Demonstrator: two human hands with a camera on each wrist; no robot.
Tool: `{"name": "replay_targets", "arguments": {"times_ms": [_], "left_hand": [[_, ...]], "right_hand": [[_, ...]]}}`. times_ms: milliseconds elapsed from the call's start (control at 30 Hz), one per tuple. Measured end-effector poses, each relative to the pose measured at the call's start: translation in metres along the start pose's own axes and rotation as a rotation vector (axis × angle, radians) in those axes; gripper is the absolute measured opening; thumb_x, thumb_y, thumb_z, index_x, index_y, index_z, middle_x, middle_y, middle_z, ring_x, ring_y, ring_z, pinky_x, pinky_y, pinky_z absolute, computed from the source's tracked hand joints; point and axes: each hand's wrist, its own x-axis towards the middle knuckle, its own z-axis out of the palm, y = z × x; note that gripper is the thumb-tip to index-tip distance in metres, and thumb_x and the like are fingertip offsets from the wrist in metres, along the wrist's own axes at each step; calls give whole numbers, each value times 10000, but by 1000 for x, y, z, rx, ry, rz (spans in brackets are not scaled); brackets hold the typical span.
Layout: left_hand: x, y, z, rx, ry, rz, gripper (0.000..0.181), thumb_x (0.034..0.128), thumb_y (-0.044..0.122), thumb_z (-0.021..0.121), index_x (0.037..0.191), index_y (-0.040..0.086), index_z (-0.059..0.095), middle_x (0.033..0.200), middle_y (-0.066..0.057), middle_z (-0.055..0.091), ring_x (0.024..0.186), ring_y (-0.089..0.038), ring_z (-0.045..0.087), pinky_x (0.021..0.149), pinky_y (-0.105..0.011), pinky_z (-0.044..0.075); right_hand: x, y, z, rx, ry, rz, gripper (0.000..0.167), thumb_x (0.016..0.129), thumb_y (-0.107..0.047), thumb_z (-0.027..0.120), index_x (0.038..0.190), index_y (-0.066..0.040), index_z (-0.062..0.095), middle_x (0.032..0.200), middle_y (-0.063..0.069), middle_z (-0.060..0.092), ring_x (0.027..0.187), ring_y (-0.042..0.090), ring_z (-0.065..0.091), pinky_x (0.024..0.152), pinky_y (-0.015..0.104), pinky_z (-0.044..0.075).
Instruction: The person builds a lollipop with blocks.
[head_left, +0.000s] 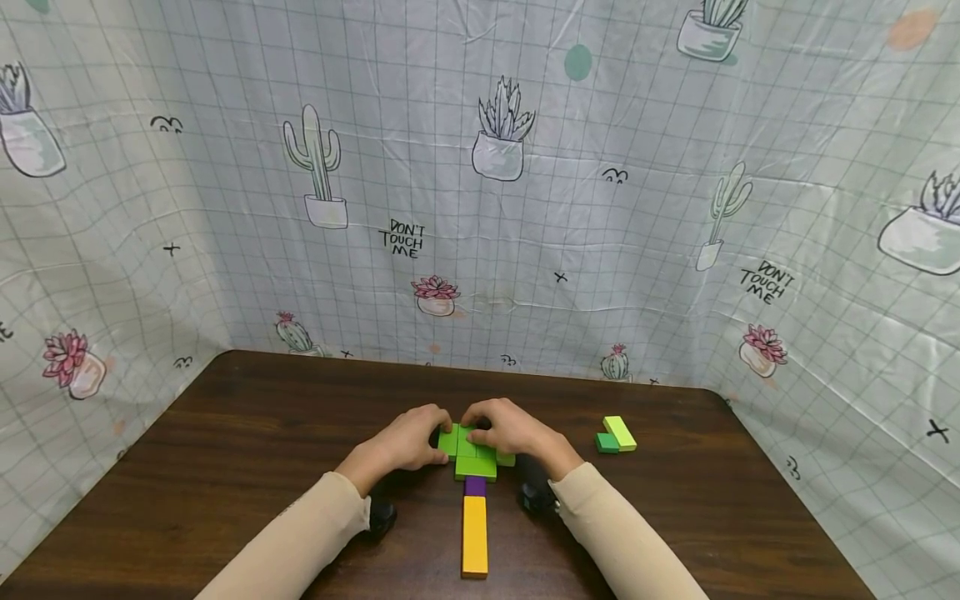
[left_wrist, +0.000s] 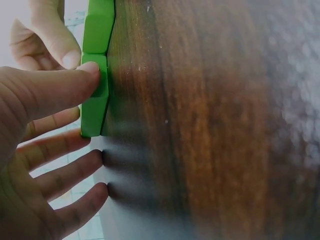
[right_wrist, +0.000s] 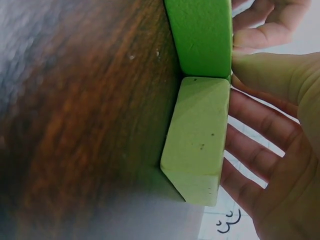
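Flat green blocks (head_left: 476, 468) lie joined in a cluster on the table. A purple block (head_left: 476, 486) and a long yellow-orange block (head_left: 475, 537) line up below them. My left hand (head_left: 401, 440) pinches the cluster's left green block (left_wrist: 95, 95) between thumb and index finger; the other fingers are spread behind it. My right hand (head_left: 513, 433) has its thumb and index finger on the middle green block (head_left: 466, 437). Beneath that palm sits a light green block (right_wrist: 200, 125), with the right fingers reaching along its far side. Part of the cluster is hidden by the right hand.
To the right lie a yellow-green block (head_left: 620, 433) and a small dark green block (head_left: 607, 443), touching. The dark wooden table (head_left: 262, 467) meets a printed cloth (head_left: 450, 208) at the back and sides. Black wrist devices sit under both forearms.
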Motion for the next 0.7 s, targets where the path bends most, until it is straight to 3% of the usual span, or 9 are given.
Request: {"name": "replay_targets", "arguments": {"times_ms": [700], "left_hand": [[2,0,1,1,5,-12,381,813,220,779,1130,73,627,1149,-93,575,1055,-281,559,890,-444,472]], "right_hand": [[-1,0,0,2,1,-3,212,919,-171,654,1125,-135,683,1055,-15,662,864,78,587,730,236,494]]}}
